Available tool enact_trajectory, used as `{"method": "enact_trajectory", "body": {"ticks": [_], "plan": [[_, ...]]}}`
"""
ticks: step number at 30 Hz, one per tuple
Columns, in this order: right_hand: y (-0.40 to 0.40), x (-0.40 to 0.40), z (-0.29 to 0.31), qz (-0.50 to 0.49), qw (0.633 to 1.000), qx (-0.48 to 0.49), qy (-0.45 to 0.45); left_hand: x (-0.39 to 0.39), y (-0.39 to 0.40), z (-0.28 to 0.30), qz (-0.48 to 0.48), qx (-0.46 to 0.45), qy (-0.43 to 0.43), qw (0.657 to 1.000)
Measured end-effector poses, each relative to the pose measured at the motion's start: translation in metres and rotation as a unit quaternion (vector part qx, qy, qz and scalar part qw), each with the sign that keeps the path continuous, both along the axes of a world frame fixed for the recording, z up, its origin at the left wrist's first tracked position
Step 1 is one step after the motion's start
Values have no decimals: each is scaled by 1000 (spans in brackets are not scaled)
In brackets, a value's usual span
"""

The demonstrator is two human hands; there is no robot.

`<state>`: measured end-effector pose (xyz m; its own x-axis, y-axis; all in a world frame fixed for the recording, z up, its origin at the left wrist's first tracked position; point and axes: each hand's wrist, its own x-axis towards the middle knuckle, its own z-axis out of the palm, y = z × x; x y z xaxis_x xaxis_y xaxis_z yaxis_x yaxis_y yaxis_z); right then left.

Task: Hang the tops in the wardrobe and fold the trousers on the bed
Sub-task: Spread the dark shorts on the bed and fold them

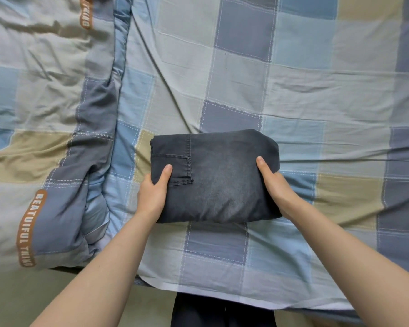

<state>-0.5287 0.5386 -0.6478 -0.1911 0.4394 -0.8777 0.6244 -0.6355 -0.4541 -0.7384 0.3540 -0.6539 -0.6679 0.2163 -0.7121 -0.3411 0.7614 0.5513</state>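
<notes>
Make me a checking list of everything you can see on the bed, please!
Surface: checked blue, grey and beige bed sheet, wrinkled.
Job's things: dark grey folded denim trousers, a compact bundle lying on the sheet, pocket facing up; no tops seen.
Clutter: rumpled checked quilt with orange lettered strips piled at the left of the bed.
Hands: left hand grips the bundle's left edge, thumb on top; right hand grips its right edge, thumb on top.
Cables: nothing seen.
Surroundings: pale floor below the bed's edge; the person's dark-clothed legs at the bottom.
</notes>
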Motion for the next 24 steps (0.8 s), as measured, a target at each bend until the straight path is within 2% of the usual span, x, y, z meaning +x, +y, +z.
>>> {"method": "enact_trajectory", "body": {"ticks": [2,4,6,8,11,15,17,21,24], "plan": [[-9,-2,0,-6,996,83,-25,4,0,2,-6,1,30,1000],[-22,-3,6,7,970,232,-71,9,-1,4,2,26,73,997],[-36,3,11,43,941,334,-35,18,-4,5,-11,71,116,991],[-45,8,12,135,929,343,-23,25,-9,6,-77,88,179,977],[-50,15,7,237,903,357,-22,34,-12,5,-162,48,242,955],[-56,13,-11,341,842,413,-62,37,-11,-8,-171,28,234,957],[-55,9,-19,303,852,423,-54,37,-9,-13,-163,42,241,956],[-47,11,-33,191,899,394,13,38,-3,-19,-129,76,252,956],[-38,18,-28,168,904,391,43,39,3,-10,-110,102,266,952]]}}
